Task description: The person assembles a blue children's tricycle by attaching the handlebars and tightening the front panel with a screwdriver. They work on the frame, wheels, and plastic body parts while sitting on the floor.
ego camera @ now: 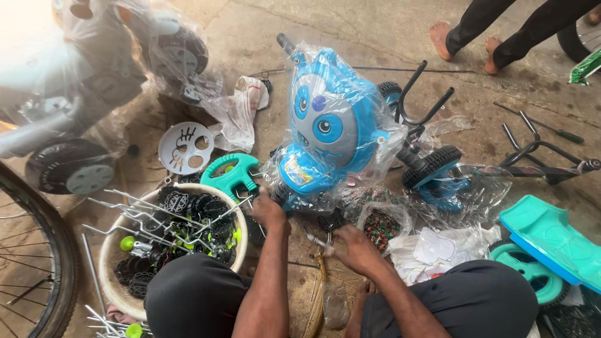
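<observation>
Head view: left hand (268,211) closed on wrapped blue toy (328,134) base; right hand (355,249) gripping small tool (319,243). Risk: tool slipping, tearing wrap; toy tipping onto bowl (109,250).

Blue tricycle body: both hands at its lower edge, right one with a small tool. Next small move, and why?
Probably steady the blue tricycle body with the left hand and bring the small tool in the right hand up to its base: the tool tip sits just short of it.

Concrete floor (375,37): wrapped blue tricycle body (328,125), parts basin (116,250), screwdriver (541,125), teal seat (554,241).
</observation>
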